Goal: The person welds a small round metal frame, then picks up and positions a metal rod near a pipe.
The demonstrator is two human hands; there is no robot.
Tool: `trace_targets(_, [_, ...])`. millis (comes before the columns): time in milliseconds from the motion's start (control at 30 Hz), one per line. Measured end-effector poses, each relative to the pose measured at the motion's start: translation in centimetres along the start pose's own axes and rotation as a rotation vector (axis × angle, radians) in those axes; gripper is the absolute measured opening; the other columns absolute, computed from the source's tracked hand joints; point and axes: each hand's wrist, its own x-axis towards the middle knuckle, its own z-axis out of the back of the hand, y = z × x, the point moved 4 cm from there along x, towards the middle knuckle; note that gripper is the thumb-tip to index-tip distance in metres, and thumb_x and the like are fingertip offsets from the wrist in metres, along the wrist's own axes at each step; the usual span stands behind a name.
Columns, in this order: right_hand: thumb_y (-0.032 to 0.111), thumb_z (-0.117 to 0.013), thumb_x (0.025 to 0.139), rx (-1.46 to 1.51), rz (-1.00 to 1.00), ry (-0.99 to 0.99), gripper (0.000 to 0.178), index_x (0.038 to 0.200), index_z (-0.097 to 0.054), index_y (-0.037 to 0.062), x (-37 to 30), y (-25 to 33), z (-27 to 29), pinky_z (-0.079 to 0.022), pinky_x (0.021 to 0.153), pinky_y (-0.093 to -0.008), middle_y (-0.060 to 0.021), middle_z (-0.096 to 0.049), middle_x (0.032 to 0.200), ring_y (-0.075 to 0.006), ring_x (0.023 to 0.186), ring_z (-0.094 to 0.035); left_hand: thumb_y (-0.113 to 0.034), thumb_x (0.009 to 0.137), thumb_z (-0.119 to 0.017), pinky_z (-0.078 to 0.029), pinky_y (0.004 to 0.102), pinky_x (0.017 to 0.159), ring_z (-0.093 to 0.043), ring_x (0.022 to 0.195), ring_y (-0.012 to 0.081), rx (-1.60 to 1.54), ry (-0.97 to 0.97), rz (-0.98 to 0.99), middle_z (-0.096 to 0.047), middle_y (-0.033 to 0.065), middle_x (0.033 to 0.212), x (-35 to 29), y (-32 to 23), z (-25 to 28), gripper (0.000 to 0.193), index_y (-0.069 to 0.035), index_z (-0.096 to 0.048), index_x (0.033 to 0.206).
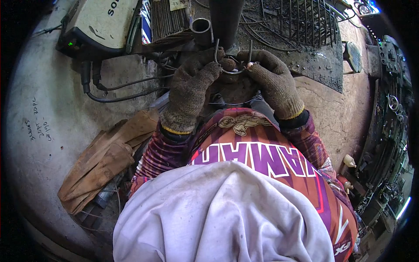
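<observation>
My left grip [187, 89]: brown knit glove [183, 102], closed on one side of bent metal rod [231, 73]. My right grip [278, 85]: matching glove [286, 98], pinching rod's other side. Rod: U-shaped, bend nearest me, held between both grips by tabletop [321, 70]. Beyond: short open pipe [202, 37], thick dark post [224, 26]. Left: pale boxy machine [100, 26], green light [70, 44] lit.

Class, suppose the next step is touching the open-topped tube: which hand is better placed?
Probably the left hand: it lies just below the open-topped tube in the picture, while the right hand sits farther right, past the dark post. Both hold the bent rod.
</observation>
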Motion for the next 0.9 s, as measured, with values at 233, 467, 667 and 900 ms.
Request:
trace_targets(233, [0.013, -0.061, 0.096, -0.051, -0.021, -0.007, 0.033, 0.126, -0.060, -0.0014, -0.5, 0.3, 0.1, -0.057, 0.083, -0.0282, -0.0091, -0.068, 0.111, -0.0141, 0.095, -0.066, -0.007, 0.097, -0.057, -0.058, 0.0332, 0.091, -0.069, 0.101, 0.0205, -0.132, 0.068, -0.010, -0.070, 0.0142, 0.111, 0.0, 0.7, 0.0, 0.031, 0.001, -0.058, 0.127])
trace_targets(467, [0.012, -0.061, 0.097, 0.040, -0.008, 0.005, 0.033, 0.127, -0.059, -0.0007, -0.7, 0.3, 0.2, -0.057, 0.084, -0.0276, -0.0095, -0.068, 0.109, -0.0144, 0.094, -0.067, -0.003, 0.095, -0.055, -0.059, 0.0355, 0.090, -0.070, 0.101, 0.0248, -0.172, 0.120, 0.005, -0.069, 0.0166, 0.114, 0.1, 0.4, -0.2, 0.038, 0.003, -0.054, 0.132])
trace_targets(667, [0.012, -0.058, 0.098, 0.205, 0.029, 0.061, 0.034, 0.129, -0.058, -0.0011, -1.2, 0.9, 0.3, -0.057, 0.085, -0.0279, -0.0105, -0.068, 0.111, -0.0141, 0.096, -0.067, 0.000, 0.094, -0.053, -0.060, 0.0412, 0.092, -0.069, 0.105, 0.0298, -0.292, 0.222, -0.002, -0.065, 0.0203, 0.122, 0.3, 0.5, -0.3, 0.043, 0.003, -0.051, 0.136])
trace_targets(900, [0.012, -0.057, 0.099, 0.237, 0.086, 0.087, 0.035, 0.131, -0.057, -0.0016, -1.4, 1.3, 0.3, -0.056, 0.089, -0.0282, -0.0108, -0.067, 0.115, -0.0153, 0.102, -0.066, -0.003, 0.095, -0.054, -0.063, 0.0368, 0.083, -0.071, 0.099, 0.0261, -0.246, 0.159, 0.004, -0.067, 0.0173, 0.115, 0.1, 0.1, -0.7, 0.039, 0.003, -0.051, 0.134])
